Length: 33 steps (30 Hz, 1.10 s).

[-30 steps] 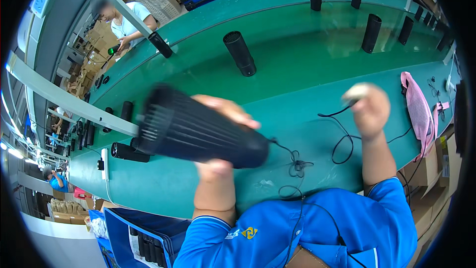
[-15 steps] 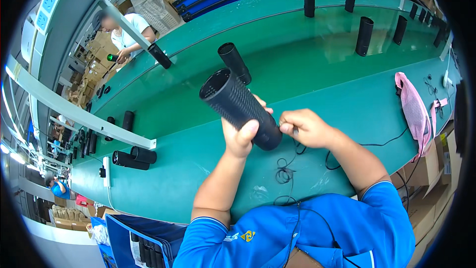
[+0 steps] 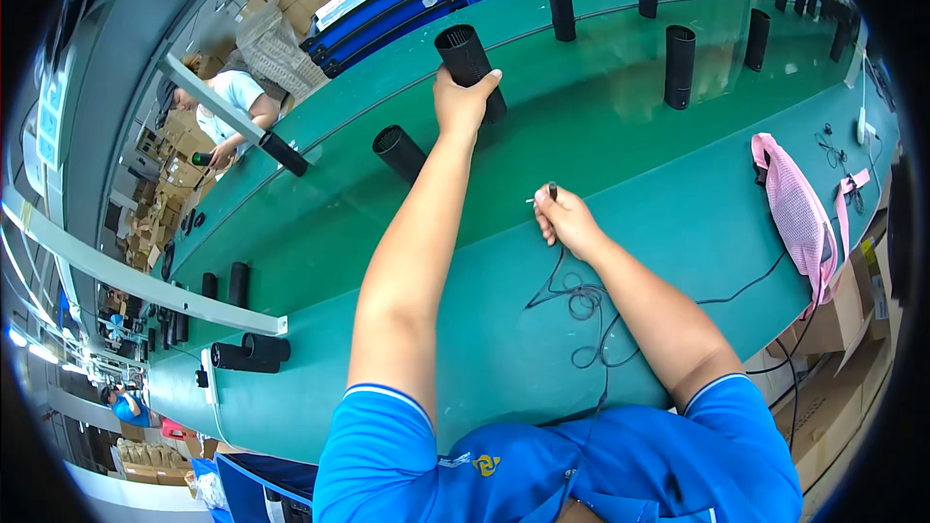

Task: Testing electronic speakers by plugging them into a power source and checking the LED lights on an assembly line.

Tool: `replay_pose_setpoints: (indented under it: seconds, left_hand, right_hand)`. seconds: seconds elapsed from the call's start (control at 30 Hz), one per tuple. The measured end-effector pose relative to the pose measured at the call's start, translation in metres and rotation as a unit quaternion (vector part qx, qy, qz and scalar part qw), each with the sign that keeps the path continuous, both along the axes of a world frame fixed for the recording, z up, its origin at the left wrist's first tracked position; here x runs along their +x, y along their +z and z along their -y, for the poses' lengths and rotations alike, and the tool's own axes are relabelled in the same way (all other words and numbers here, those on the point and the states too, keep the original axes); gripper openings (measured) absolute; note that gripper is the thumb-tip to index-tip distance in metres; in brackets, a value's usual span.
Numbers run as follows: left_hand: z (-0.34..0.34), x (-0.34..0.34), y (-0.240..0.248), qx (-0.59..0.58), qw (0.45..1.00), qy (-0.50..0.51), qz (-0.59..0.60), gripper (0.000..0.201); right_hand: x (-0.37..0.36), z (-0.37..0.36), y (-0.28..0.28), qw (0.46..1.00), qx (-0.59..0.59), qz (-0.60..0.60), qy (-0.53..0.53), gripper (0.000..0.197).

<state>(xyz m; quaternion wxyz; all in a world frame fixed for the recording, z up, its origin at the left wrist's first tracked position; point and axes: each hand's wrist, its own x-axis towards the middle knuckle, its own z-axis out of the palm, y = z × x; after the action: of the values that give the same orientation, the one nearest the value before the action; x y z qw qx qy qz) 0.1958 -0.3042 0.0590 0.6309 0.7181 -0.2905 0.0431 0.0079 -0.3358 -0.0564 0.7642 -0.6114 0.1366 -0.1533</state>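
Swung outward with left fingers (image 3: 491, 81) grasping a black cylinder (image 3: 461, 48), now slightly tilted, well out across the counter (image 3: 581, 107). Pinching a cable end (image 3: 553, 191) in right fingers (image 3: 572, 223), clear of the cylinder. Seemingly already separated, but not yet released beside the nearer cylinder (image 3: 399, 151).

Cylinder (image 3: 469, 58) partly hidden; shirt (image 3: 625, 455) edge-cropped

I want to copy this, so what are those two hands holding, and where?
The left hand grips a black open-topped cylinder around its middle; the right hand pinches a black cable near its end.
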Motion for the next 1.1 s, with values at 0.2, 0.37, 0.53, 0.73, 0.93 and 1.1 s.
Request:
replay_pose_setpoints:
  seconds: [0.2,0.37,0.53,0.73,0.93,1.1]
  left_hand:
    - [0.049,0.066,-0.078,0.023,0.993,0.095,-0.073,0.052]
    - [0.049,0.05,-0.085,0.067,0.985,0.156,0.025,0.068]
    - [0.009,0.0,-0.057,-0.005,0.984,0.081,0.156,0.073]
    - [-0.11,-0.039,-0.033,-0.075,0.94,0.03,0.332,0.062]
    - [-0.257,0.019,-0.027,-0.167,0.918,0.28,0.226,0.053]
    - [-0.399,0.107,-0.058,0.084,0.863,0.477,0.145,0.049]
  right_hand:
    - [-0.002,-0.001,0.01,0.998,-0.034,-0.003,0.045,0.024]
    - [-0.001,-0.004,0.009,0.997,-0.024,-0.026,0.073,0.021]
    - [0.006,-0.007,0.0,0.999,0.008,0.004,0.048,0.021]
    - [0.003,-0.016,0.005,1.0,0.027,0.014,-0.006,0.023]
    - [0.003,-0.018,0.003,0.997,0.057,0.059,-0.001,0.024]
    - [0.003,-0.023,0.006,0.994,0.062,0.09,0.0,0.026]
